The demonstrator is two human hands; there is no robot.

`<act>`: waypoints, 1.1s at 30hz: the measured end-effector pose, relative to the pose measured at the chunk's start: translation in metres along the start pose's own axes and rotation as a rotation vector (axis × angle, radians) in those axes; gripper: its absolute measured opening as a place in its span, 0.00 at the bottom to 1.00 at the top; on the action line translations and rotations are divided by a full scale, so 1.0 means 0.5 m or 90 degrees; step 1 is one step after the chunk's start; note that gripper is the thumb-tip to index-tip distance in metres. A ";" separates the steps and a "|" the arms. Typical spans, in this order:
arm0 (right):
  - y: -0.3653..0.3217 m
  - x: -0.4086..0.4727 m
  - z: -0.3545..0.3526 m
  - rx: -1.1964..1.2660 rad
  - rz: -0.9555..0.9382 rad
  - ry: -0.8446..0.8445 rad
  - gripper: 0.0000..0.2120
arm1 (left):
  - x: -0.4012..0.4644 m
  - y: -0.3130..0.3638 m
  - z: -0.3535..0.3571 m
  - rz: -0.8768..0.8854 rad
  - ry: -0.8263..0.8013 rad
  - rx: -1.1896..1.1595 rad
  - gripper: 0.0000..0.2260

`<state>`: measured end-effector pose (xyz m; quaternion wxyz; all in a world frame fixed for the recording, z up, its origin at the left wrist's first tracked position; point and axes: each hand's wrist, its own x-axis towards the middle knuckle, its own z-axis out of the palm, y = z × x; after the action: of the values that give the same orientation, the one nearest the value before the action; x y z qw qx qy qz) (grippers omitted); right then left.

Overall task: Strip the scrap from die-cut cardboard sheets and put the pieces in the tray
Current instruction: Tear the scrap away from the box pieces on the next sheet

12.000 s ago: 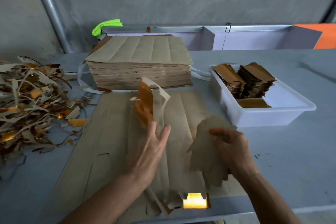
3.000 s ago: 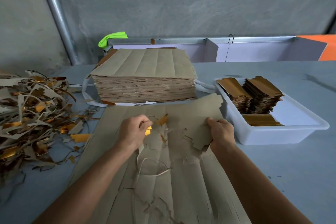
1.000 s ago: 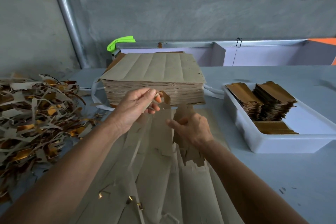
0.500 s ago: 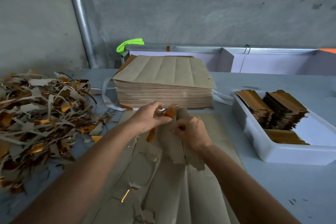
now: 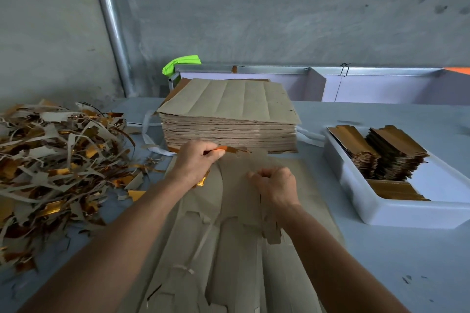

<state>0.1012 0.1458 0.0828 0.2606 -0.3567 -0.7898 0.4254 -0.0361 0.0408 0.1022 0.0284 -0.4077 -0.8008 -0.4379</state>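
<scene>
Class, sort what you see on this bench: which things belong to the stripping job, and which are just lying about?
Job:
left hand, pinching scrap strip
right hand, gripping die-cut sheet
stack of uncut sheets
white tray with stripped pieces
scrap heap

Lying about:
green cloth
white strapping band
metal pipe

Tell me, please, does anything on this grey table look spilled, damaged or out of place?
Nothing stands out beyond the work itself. The heap of brown and gold scrap strips sprawls loosely at the left, with bits strewn towards the torn die-cut sheet. The gold pieces stand stacked in the white plastic tray.
</scene>
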 end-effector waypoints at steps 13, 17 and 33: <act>0.046 0.021 -0.041 0.374 0.213 0.122 0.10 | 0.007 -0.017 -0.027 0.042 0.113 0.158 0.12; 0.059 0.028 -0.058 0.486 0.253 0.162 0.12 | -0.013 -0.048 -0.017 0.033 0.052 0.209 0.11; 0.025 0.009 -0.045 0.582 0.057 0.039 0.09 | -0.102 0.011 0.099 -0.183 -0.277 -0.018 0.35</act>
<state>0.1188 0.1652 0.0837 0.3956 -0.2518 -0.4969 0.7302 0.0172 0.0462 0.0550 -0.2125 -0.3746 -0.8315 -0.3509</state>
